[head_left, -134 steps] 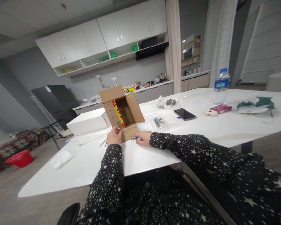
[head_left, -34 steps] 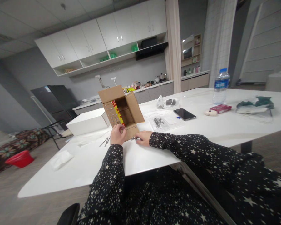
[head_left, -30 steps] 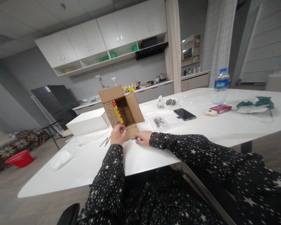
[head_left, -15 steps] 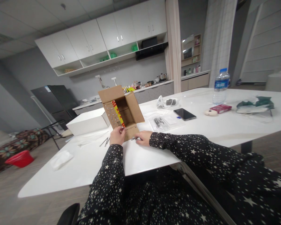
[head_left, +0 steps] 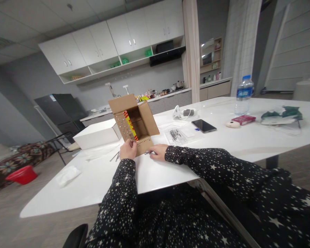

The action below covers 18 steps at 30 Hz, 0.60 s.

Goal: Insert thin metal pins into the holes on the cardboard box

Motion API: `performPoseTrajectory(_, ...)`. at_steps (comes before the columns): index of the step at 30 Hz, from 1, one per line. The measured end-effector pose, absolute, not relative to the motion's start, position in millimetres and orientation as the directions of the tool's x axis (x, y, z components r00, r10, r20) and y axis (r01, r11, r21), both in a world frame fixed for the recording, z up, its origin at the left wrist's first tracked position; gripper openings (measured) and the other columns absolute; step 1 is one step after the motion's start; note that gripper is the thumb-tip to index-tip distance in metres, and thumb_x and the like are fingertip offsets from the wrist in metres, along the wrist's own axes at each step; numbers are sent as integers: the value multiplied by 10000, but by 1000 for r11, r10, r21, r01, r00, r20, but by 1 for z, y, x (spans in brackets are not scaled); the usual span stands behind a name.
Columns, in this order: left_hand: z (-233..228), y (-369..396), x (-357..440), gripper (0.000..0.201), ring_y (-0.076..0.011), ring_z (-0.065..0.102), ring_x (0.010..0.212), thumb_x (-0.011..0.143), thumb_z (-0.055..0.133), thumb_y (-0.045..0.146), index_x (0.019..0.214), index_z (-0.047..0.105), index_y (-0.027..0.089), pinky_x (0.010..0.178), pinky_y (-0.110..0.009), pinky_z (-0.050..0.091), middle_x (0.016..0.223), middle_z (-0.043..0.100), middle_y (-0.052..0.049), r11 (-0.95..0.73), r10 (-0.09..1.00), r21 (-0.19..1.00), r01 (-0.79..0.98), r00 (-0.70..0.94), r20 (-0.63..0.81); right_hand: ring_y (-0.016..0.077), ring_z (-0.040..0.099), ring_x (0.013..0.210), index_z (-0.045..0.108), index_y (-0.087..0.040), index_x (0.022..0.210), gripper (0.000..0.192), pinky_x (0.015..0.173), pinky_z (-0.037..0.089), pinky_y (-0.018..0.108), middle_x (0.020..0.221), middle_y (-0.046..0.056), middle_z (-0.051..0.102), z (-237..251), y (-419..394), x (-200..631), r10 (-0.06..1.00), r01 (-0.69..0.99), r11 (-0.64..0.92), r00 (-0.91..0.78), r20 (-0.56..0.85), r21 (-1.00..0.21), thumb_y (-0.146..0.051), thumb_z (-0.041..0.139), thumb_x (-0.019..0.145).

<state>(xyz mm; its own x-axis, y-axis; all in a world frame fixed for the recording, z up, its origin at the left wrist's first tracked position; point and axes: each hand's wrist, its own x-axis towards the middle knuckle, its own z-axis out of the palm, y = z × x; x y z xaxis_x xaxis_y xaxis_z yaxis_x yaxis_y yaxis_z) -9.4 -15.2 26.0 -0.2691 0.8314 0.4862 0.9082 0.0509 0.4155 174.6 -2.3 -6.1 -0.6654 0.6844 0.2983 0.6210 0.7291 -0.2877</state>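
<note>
Cardboard box stands open on the white table, its flaps spread, directly in front of the person. The left hand is curled at the near left flap of the box, with the fingers closed together; what it pinches is too small to tell. The right hand lies flat on the table, fingers loosely spread, touching the near edge of the box. Some thin metal pieces lie just left of the left hand.
</note>
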Motion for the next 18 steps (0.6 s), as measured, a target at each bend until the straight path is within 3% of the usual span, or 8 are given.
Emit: performPoseTrajectory(18, 21, -10, -15, 216, -232, 629, 876, 851, 390, 302, 963, 552, 213, 740, -322, 449, 915, 681, -80, 40, 816, 412, 910, -268, 513, 185, 601, 778, 647, -184, 1016, 300, 651, 387, 259, 840, 50, 674, -6, -3, 176, 674, 613, 738, -673, 305, -281, -317, 504, 789)
